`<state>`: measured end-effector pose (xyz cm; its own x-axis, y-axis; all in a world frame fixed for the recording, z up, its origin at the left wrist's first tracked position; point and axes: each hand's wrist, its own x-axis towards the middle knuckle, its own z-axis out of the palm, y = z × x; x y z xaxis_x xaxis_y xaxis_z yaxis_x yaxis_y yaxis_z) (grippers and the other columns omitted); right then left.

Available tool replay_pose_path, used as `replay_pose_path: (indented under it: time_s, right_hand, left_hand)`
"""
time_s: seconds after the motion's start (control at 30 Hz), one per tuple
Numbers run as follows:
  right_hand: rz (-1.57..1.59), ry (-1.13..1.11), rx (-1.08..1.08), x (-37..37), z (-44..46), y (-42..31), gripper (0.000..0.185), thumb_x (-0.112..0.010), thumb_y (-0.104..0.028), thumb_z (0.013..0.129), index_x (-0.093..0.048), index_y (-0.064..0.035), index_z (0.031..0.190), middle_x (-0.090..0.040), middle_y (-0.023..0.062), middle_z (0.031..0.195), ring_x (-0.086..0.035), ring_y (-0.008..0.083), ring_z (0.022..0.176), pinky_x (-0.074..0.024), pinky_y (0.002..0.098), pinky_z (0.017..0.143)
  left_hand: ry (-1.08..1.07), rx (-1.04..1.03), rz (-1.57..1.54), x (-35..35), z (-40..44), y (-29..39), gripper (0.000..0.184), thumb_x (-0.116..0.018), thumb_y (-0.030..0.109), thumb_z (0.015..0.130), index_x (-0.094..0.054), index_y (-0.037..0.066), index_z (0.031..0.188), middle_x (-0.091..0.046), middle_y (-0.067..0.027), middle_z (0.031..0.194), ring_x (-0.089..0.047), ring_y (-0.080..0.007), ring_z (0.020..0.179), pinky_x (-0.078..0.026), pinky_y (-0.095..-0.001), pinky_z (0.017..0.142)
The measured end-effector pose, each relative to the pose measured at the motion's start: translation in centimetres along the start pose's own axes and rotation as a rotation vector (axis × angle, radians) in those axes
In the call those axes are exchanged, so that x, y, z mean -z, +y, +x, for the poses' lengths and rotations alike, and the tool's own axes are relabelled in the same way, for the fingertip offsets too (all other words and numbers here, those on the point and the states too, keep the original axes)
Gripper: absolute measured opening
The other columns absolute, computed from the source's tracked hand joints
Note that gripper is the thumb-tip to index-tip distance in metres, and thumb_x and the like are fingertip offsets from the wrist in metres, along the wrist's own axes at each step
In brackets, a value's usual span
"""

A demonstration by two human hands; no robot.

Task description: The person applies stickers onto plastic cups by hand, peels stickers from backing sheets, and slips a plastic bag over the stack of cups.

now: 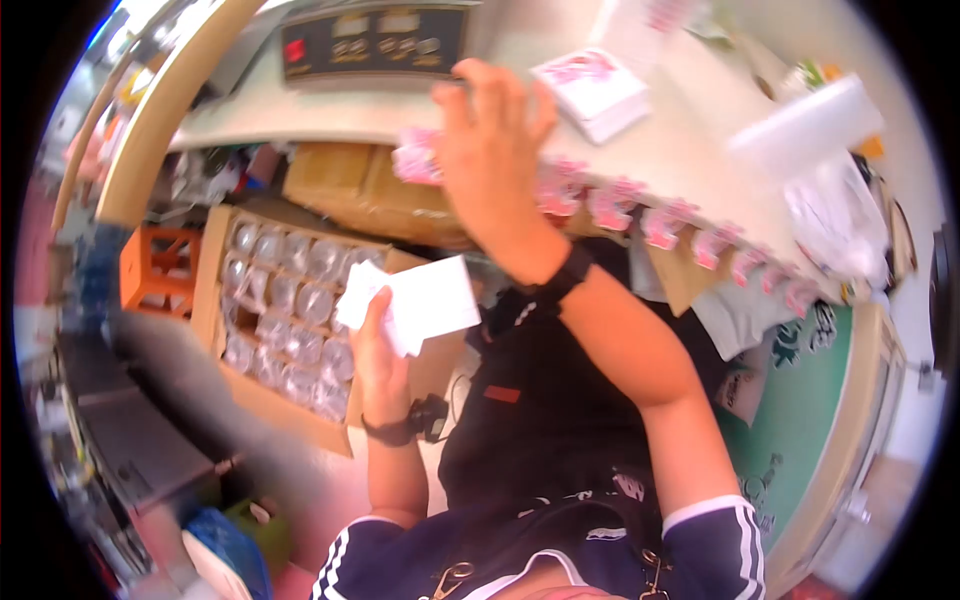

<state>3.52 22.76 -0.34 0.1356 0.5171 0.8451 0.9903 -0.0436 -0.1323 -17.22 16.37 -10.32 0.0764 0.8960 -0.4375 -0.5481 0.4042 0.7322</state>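
My left hand (378,350) is closed on a small stack of white cards (430,300), fanned unevenly, with the thumb on top. Fingers apart, my right hand (493,165) reaches over the counter's front edge; I see nothing held in it, though its underside is hidden. Just left of that hand, a pink cut-out card (416,157) sits at the edge. To its right, several similar pink cards (612,203) line the edge in a row. A stack of white cards with pink print (592,92) lies on the counter beyond my fingers.
A dark control panel (375,45) with buttons is at the back of the counter (690,130). Below stands an open cardboard box (285,420) of clear plastic-wrapped cups, beside an orange crate (160,270). A white roll-like object (810,125) and plastic bag (840,220) lie right.
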Motion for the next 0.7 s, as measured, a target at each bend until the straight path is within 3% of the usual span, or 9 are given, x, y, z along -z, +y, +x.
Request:
replay_pose_path:
  time_s: [0.13,0.27,0.33,0.37,0.4,0.47,0.5,0.57,0.7]
  right_hand:
    - [0.403,-0.16,-0.093,6.6,-0.5,1.4,0.071,-0.07,-0.017,0.075,-0.039,-0.0079,0.137,-0.048,0.0185,0.122,-0.048,0.0367,0.116,-0.0359,0.0528,0.094]
    - [0.869,-0.978,-0.371,16.6,-2.6,4.3,0.075,-0.067,-0.011,0.078,-0.033,-0.0075,0.144,-0.064,0.0189,0.103,-0.062,0.0353,0.096,-0.0491,0.0419,0.081]
    - [0.874,-0.824,-0.317,18.5,-5.5,6.4,0.06,-0.063,-0.005,0.08,-0.046,-0.0069,0.137,-0.066,0.017,0.102,-0.065,0.0344,0.089,-0.0522,0.0406,0.076]
    - [0.986,-0.446,-0.329,18.7,-7.4,7.5,0.036,-0.061,-0.001,0.081,-0.062,-0.0043,0.117,-0.067,0.0149,0.103,-0.065,0.0335,0.091,-0.052,0.0394,0.078]
    - [0.873,-0.408,-0.43,21.2,-7.0,9.0,0.02,-0.062,0.0,0.082,-0.067,-0.002,0.102,-0.067,0.0147,0.097,-0.065,0.0305,0.089,-0.0515,0.0353,0.079]
    - [0.569,-0.062,-0.505,24.3,-7.4,12.6,0.011,-0.063,-0.004,0.089,-0.066,-0.0005,0.099,-0.065,0.0075,0.088,-0.063,0.0194,0.081,-0.0484,0.0305,0.071]
    - [0.536,0.103,-0.849,25.8,-7.1,13.6,0.01,-0.064,-0.007,0.091,-0.066,-0.0008,0.098,-0.064,0.004,0.085,-0.06,0.0107,0.072,-0.046,0.0267,0.062]
    - [0.511,0.395,-1.006,27.8,-6.4,18.1,0.015,-0.063,-0.006,0.092,-0.068,-0.0029,0.106,-0.062,0.0031,0.072,-0.049,0.0041,0.051,-0.0394,0.0204,0.05]
    - [-0.112,0.138,-0.896,30.3,-4.7,25.6,0.034,-0.07,-0.009,0.084,-0.066,-0.0016,0.116,-0.065,0.0122,0.081,-0.059,0.0185,0.067,-0.0509,0.0311,0.066]
  left_hand:
    - [-0.247,-0.007,0.119,-2.8,-3.2,-0.2,0.047,-0.056,0.023,0.096,-0.047,-0.002,0.134,-0.055,-0.0141,0.13,-0.053,-0.0249,0.12,-0.04,-0.0389,0.105]
    - [-0.424,0.014,0.19,-8.1,-7.4,-0.3,0.059,-0.051,0.027,0.098,-0.035,-0.005,0.144,-0.04,-0.0245,0.145,-0.04,-0.0341,0.135,-0.029,-0.0452,0.113]
    - [-0.415,0.092,0.204,-9.7,-7.5,-2.1,0.053,-0.052,0.022,0.097,-0.039,-0.003,0.142,-0.05,-0.0211,0.138,-0.049,-0.0293,0.128,-0.037,-0.0429,0.108]
    - [-0.411,0.131,0.21,-10.4,-7.6,-2.9,0.05,-0.052,0.019,0.097,-0.041,-0.002,0.141,-0.054,-0.0193,0.134,-0.054,-0.0269,0.124,-0.042,-0.0417,0.106]
    - [-0.407,0.242,0.131,-11.8,-7.6,-3.2,0.049,-0.053,0.016,0.096,-0.042,-0.001,0.141,-0.058,-0.0181,0.131,-0.057,-0.0258,0.121,-0.045,-0.0409,0.103]
    - [-0.535,0.328,-0.006,-14.5,-9.5,-3.4,0.053,-0.054,0.016,0.094,-0.039,-0.002,0.142,-0.054,-0.0203,0.135,-0.054,-0.0299,0.125,-0.044,-0.0418,0.105]
    - [-0.611,0.286,0.024,-15.7,-9.8,-3.7,0.054,-0.053,0.016,0.094,-0.038,-0.003,0.143,-0.053,-0.0207,0.137,-0.052,-0.0304,0.128,-0.042,-0.0417,0.107]
    - [-0.672,0.173,0.09,-18.7,-10.9,-3.6,0.049,-0.05,0.015,0.095,-0.041,-0.008,0.138,-0.055,-0.0234,0.133,-0.056,-0.0291,0.122,-0.045,-0.0402,0.103]
    - [-0.694,0.033,0.275,-23.1,-8.0,-2.7,0.035,-0.061,0.008,0.093,-0.055,-0.005,0.125,-0.065,-0.0119,0.116,-0.065,-0.0179,0.103,-0.051,-0.0316,0.089]
